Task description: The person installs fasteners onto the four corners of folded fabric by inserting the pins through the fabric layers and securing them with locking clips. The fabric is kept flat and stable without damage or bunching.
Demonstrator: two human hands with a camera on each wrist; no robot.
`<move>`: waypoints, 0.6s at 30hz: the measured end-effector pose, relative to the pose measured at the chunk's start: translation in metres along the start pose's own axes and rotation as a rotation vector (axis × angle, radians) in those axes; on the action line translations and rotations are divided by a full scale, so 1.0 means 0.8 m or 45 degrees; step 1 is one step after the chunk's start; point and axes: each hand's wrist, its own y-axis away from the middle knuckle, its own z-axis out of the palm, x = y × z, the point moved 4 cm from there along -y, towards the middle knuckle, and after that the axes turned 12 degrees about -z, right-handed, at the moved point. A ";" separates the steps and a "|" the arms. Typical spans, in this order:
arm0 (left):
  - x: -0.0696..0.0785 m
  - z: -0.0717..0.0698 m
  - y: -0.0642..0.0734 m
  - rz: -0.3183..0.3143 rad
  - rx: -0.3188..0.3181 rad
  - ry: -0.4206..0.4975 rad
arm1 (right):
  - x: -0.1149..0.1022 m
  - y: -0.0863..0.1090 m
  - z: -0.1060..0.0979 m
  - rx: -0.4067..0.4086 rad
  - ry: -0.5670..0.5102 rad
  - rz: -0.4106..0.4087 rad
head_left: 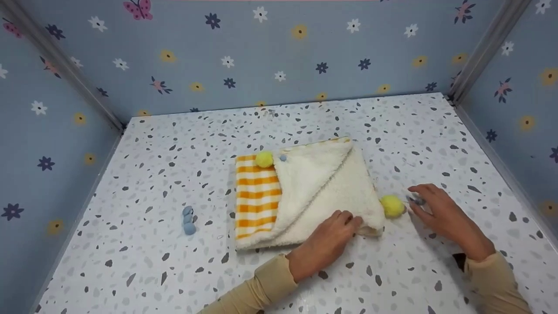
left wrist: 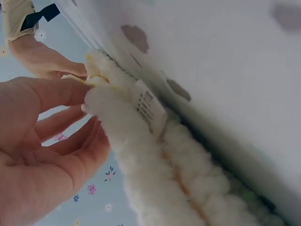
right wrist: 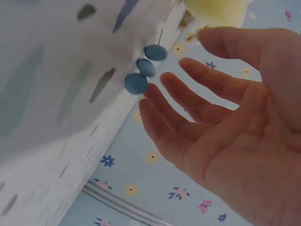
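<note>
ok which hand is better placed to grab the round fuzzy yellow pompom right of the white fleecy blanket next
Probably the right hand: it is spread close beside the pompom, while the left hand pinches the near edge of the blanket.

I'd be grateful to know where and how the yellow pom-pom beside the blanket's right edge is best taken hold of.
Probably around the middle of the yellow pom-pom, from the right, with thumb and fingers on opposite sides. It is round and juts beyond the blanket, facing the right hand; mind the blue beads lying on that side.
</note>
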 end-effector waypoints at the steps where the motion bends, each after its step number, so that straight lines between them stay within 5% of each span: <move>1: -0.001 -0.001 -0.002 -0.023 0.002 0.025 | 0.001 0.001 -0.002 -0.009 0.000 0.022; 8: -0.006 -0.009 -0.008 -0.109 0.009 0.083 | 0.010 0.000 -0.007 -0.094 -0.022 0.147; 18: -0.005 -0.009 -0.005 -0.021 0.052 0.026 | 0.013 0.000 -0.002 -0.147 -0.068 0.200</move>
